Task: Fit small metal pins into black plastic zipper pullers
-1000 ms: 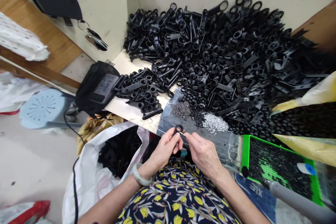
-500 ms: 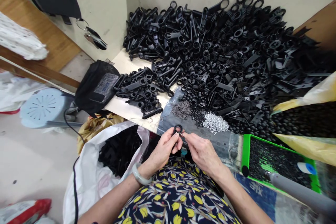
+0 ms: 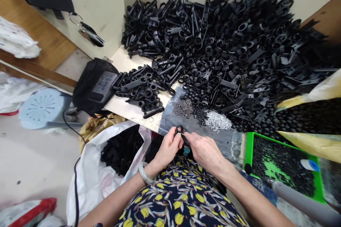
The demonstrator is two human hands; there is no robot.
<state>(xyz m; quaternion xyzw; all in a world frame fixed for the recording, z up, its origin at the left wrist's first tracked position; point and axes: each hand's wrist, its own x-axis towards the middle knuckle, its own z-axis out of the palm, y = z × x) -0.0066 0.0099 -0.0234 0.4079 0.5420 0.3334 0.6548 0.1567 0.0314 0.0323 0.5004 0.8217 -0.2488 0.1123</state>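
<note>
My left hand [image 3: 169,145] is closed on a small black ring-shaped part [image 3: 179,128] near the table's front edge. Beside it, my right hand [image 3: 200,144] has its fingers pinched together at the part's right side; what they hold is too small to name. Just beyond the hands lie a heap of small brown-grey pieces [image 3: 183,108] and a heap of short silvery pins [image 3: 218,121]. Behind these rises a large pile of black plastic parts [image 3: 213,39]. A smaller group of black handle-like parts [image 3: 141,85] lies to the left.
A green tray [image 3: 249,149] of small black bits stands at the right, near a grey tube [image 3: 301,198] and yellowish bags. At the left are a black pouch [image 3: 94,85], a white sack [image 3: 87,170] of black parts, and a blue stool [image 3: 44,108].
The black part has turned slightly in my left hand. My right hand's fingers have curled in more against it. The whole view has shifted slightly.
</note>
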